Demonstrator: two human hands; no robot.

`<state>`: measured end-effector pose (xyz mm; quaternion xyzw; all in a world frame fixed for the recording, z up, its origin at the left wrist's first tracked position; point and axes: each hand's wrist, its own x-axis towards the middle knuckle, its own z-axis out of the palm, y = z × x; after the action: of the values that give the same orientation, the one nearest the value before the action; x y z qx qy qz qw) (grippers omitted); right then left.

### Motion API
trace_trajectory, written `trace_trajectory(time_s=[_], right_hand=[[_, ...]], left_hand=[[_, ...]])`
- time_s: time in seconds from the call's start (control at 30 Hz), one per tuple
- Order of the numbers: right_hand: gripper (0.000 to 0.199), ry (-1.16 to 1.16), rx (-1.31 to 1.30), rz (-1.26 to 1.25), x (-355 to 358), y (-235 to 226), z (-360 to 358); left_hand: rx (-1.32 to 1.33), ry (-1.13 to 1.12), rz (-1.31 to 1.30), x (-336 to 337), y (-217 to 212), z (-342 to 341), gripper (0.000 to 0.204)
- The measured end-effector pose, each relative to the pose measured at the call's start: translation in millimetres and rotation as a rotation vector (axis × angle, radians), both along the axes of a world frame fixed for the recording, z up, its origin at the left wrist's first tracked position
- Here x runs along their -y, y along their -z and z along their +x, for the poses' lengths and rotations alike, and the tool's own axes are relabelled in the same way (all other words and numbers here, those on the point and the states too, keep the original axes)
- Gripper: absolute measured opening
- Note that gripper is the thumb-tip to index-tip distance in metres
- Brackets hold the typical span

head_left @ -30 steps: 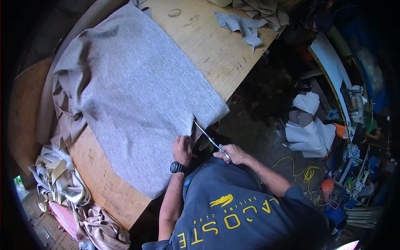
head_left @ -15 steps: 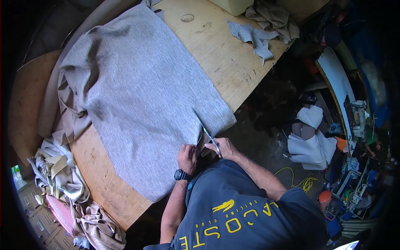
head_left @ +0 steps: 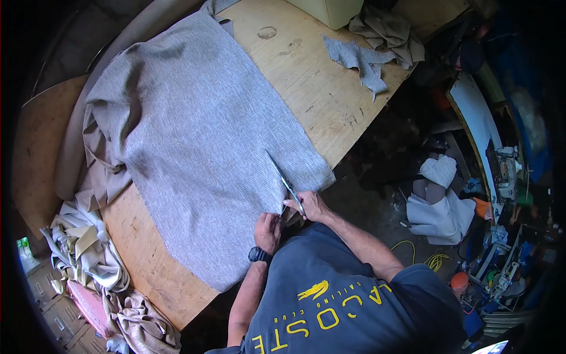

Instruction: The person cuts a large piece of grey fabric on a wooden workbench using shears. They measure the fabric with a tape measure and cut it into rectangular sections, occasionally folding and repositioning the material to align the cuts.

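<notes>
A large piece of grey woven fabric (head_left: 200, 141) lies over the wooden table, its near edge reaching the table's front. My right hand (head_left: 310, 206) is closed around the handles of the scissors (head_left: 285, 180), whose blades point up and left into the fabric. A cut runs from the near edge up to the blades. Beside the cut, my left hand (head_left: 268, 231), with a dark watch on its wrist, pinches the fabric's near edge. The lower part of the scissors' handles is hidden by my right hand.
Bare plywood of the table (head_left: 295, 65) shows at the far right, with grey fabric scraps (head_left: 358, 61) and a crumpled brown cloth (head_left: 389, 35). Bundled cloth (head_left: 88, 242) hangs at the left edge. A yellow cord (head_left: 436, 261) and white padding (head_left: 439, 215) lie on the floor.
My right hand and the scissors have moved slightly up and left, deeper into the fabric. My left hand has shifted a little right and toward me, still on the edge.
</notes>
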<state>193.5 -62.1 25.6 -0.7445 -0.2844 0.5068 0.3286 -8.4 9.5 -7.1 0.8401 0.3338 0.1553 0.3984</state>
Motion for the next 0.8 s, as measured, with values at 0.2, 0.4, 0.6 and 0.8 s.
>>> trace_trajectory(time_s=[0.2,0.4,0.6,0.8], right_hand=[[0.060,-0.054,-0.001,-0.031,-25.7,0.2,11.9],[0.061,-0.034,0.040,0.067,-32.3,12.1,14.0],[0.066,-0.028,-0.015,-0.081,-48.7,-15.9,23.5],[0.067,-0.076,0.036,0.011,-91.7,-4.0,32.4]], left_hand=[[-0.044,0.053,-0.054,-7.8,-0.6,1.5,0.009],[-0.127,0.129,-0.246,-24.1,-20.0,6.5,0.010],[-0.017,0.136,0.174,-64.2,-27.1,42.4,0.016],[0.020,0.171,0.351,-74.3,4.2,43.7,0.028]])
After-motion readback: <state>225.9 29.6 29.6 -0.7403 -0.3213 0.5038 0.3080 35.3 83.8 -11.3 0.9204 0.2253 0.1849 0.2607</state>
